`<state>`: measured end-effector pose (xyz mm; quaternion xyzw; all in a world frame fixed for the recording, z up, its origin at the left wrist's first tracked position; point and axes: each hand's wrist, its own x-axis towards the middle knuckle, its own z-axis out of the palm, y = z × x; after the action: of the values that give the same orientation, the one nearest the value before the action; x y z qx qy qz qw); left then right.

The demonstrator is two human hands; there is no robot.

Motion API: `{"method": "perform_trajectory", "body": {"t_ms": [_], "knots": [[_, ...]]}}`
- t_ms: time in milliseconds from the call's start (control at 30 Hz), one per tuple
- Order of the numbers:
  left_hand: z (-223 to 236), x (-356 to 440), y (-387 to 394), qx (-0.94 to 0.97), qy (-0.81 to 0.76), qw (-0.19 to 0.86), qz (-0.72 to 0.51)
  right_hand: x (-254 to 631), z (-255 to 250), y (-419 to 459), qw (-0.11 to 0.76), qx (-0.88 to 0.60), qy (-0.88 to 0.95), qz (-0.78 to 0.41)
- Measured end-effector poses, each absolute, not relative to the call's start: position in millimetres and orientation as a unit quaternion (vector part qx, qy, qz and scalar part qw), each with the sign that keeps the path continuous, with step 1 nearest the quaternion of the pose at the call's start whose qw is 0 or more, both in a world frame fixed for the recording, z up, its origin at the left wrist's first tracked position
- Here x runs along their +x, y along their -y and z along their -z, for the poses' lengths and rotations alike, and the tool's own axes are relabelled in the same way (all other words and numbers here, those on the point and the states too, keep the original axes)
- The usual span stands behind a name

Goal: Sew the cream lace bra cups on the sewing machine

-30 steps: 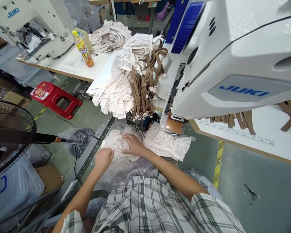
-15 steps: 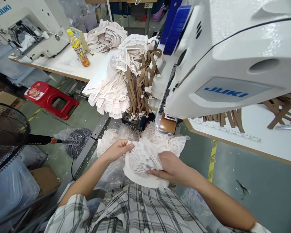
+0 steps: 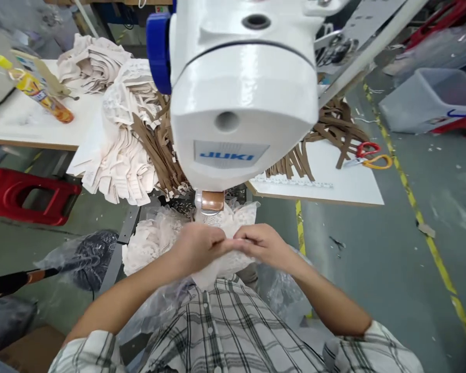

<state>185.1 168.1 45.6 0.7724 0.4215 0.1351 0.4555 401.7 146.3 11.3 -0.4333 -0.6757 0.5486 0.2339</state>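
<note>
My left hand (image 3: 199, 247) and my right hand (image 3: 262, 244) meet in front of my chest, both pinching a white lace piece (image 3: 221, 261) between closed fingers. The piece hangs down toward my plaid shirt. Under my hands lies a pile of more lace pieces (image 3: 151, 243) in a clear plastic bag (image 3: 166, 305). Just beyond them looms the head of a white JUKI sewing machine (image 3: 236, 98).
A heap of cream pieces with brown straps (image 3: 140, 140) hangs off the white table (image 3: 31, 124) at left, beside an orange drink bottle (image 3: 34, 90). Brown straps (image 3: 330, 134) and red-handled scissors (image 3: 367, 156) lie at right. A red stool (image 3: 23, 194) and a grey bin (image 3: 431, 101) stand on the floor.
My view swung right, centring the machine head. My hands lifted a lace piece from the pile and came together, both now pinching it at its top.
</note>
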Motion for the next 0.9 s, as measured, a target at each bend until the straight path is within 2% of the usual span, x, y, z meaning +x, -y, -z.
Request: {"method": "perform_trajectory", "body": {"t_ms": [133,333,667,800,900], "knots": [[-63.8,167.8,-198.0,0.709,-0.523,0.448,-0.153,391.5,-13.5,-178.5,0.291,-0.487,0.645,-0.512],[-55.0,164.3,-224.0,0.629,-0.636,0.389,-0.219,385.5,-8.1,-223.8,0.295,-0.511,0.602,-0.538],[-49.0,168.7,-238.5,0.659,-0.618,0.367,-0.221,389.9,5.6,-236.3,0.312,-0.523,0.606,-0.512],[-49.7,167.4,-238.2,0.658,-0.622,0.364,-0.217,389.7,36.8,-228.7,0.321,-0.488,0.582,-0.566],[-50.9,164.7,-237.2,0.654,-0.632,0.359,-0.209,388.4,68.1,-212.0,0.293,-0.374,0.580,-0.662]]}}
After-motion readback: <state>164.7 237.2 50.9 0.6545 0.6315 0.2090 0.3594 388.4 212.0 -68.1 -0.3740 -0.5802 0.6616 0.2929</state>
